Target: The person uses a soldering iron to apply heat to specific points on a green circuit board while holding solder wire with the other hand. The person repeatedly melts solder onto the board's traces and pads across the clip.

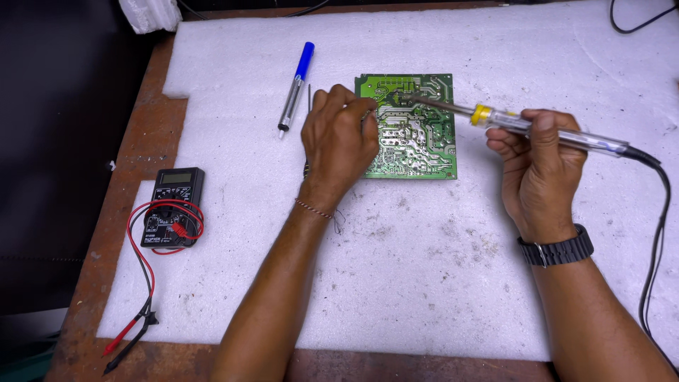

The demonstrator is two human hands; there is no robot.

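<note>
We hold the soldering iron (537, 127) in our right hand (541, 166), fingers closed around it, its tip on the upper part of the green circuit board (424, 141) lying on white foam (424, 269). Our left hand (339, 141) pinches a thin solder wire (309, 95) at the board's left edge. The soldering seems only begun; we cannot tell which joints are finished.

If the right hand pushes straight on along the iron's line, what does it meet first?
Probably the green circuit board: the right hand aims the soldering iron left, its tip already over the board's top edge. Beyond lie the left hand's fingers; height is unclear.
</note>
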